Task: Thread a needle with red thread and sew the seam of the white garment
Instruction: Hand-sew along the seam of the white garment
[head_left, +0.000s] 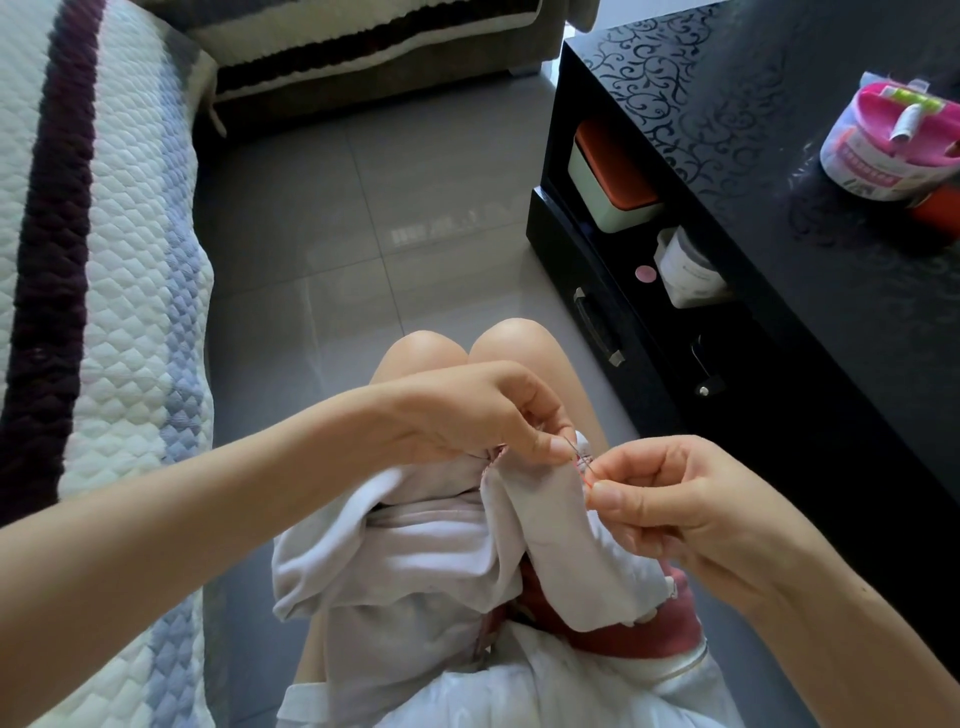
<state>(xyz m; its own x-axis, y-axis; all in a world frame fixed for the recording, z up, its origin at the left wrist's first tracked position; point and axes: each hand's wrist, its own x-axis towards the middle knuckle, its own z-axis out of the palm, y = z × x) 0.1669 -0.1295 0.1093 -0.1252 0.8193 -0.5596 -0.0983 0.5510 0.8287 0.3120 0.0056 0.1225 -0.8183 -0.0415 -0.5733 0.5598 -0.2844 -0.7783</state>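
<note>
The white fabric garment (415, 561) lies bunched on the person's lap, at the near centre of the scene. The left hand (483, 410) reaches in from the left and holds up a fold of the garment at the seam, with thumb and forefinger pinching the cloth edge. The right hand (670, 499) sits just right of that fold. Its fingers (615, 496) are curled, and thumb and forefinger pinch the thin metal needle (579, 453) at its near end. The needle is tilted, with its far tip at the fabric beside the left thumb. A short length of red thread (588, 484) shows between the right fingertips and the cloth.

A black glossy tabletop (779, 130) with a scroll pattern fills the far right. A round container with a pink lid (883, 140) stands on it at the right edge. A quilted white and blue cover (130, 260) runs along the left. Grey floor tiles (389, 208) lie between the two.
</note>
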